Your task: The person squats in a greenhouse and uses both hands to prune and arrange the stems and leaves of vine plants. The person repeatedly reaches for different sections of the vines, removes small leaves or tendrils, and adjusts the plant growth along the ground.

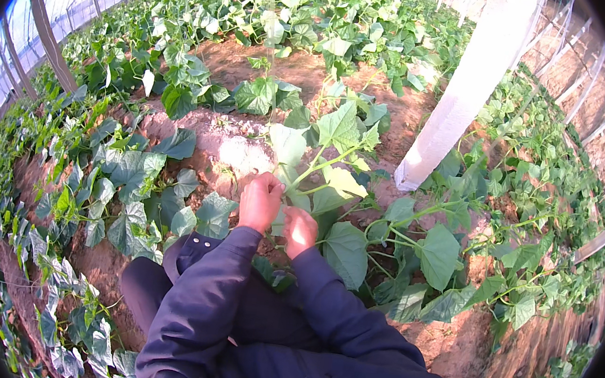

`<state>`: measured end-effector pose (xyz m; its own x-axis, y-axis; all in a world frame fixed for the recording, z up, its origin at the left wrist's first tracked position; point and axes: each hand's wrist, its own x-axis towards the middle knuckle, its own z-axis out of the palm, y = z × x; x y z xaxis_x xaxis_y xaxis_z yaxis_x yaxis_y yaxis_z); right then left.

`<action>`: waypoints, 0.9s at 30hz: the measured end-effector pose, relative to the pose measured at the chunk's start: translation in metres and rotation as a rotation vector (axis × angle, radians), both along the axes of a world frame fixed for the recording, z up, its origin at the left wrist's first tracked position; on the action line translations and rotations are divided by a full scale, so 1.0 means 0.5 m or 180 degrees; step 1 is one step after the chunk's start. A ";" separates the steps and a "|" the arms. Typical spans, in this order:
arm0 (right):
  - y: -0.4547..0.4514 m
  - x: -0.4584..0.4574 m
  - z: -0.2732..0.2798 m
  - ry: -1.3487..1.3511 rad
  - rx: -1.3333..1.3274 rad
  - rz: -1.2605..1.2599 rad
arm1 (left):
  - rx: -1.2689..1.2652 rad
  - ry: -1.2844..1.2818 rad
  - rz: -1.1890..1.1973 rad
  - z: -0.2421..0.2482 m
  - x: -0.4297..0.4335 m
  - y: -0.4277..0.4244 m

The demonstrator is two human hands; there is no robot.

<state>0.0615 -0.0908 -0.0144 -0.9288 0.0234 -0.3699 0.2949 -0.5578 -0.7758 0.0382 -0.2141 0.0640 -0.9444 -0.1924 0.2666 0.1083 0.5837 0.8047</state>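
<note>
My left hand (261, 201) has its thumb and fingers drawn together beside a leafy vine, which looks like a cucumber plant. The vine's pale green stem (315, 167) slants up to the right from near those fingertips. Just below and to the right, my right hand (299, 231) is curled with its fingertips towards the lower part of the same plant. Whatever lies between the fingers of either hand is hidden. Broad leaves (339, 124) spread above the hands, and a large leaf (347, 253) hangs right of my right wrist.
A white post (453, 99) rises from the soil at front right. More vines (129, 172) grow on the left, and others (433, 251) on the right. Bare reddish soil (303, 69) shows between rows. Slanted poles (50, 33) line the left side. My bent knee (142, 288) is below the left-hand leaves.
</note>
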 end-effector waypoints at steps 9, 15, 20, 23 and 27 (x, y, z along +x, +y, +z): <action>0.106 0.026 0.111 0.1291 0.0709 -0.0448 | 0.0070 -0.0241 -0.0710 -0.011 0.008 -0.038; 0.164 -0.115 0.233 0.0649 -0.0895 0.0424 | -0.0287 0.0005 -0.0884 0.031 0.021 -0.021; 0.105 -0.088 0.272 0.1250 -0.0062 0.0493 | -0.0780 0.1087 -0.0780 0.172 0.051 -0.014; 0.064 -0.070 0.277 0.1601 0.0451 0.0669 | -0.0516 0.1078 -0.0875 0.246 0.026 -0.034; 0.002 -0.023 0.317 0.1663 0.0489 0.1126 | 0.0408 0.0493 -0.0999 0.272 -0.022 -0.071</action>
